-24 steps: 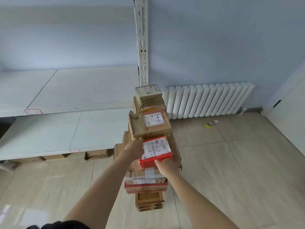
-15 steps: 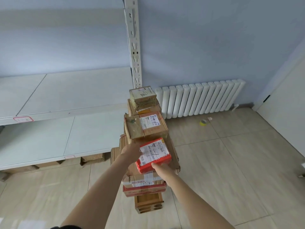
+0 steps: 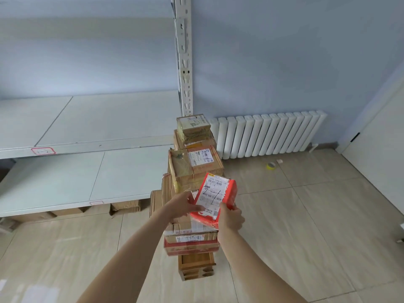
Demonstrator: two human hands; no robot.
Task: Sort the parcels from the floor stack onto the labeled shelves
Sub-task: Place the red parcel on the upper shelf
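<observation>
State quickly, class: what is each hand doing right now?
Left hand: closed on the red parcel, gripping its left edge.
Right hand: closed on the same parcel, holding its lower right.

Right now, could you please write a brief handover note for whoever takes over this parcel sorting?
Left hand and right hand: both hold the red parcel, tilted up, handwritten "2-1" on its label.
Floor stack: several cardboard parcels remain.
Shelves: no parcels visible on top; the upper edge carries a red-bordered label.
Left: shelve the red parcel, then the remainder.

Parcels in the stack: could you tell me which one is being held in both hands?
The red parcel with the white label, gripped by the left hand and right hand; the others are brown cardboard, untouched.
</observation>
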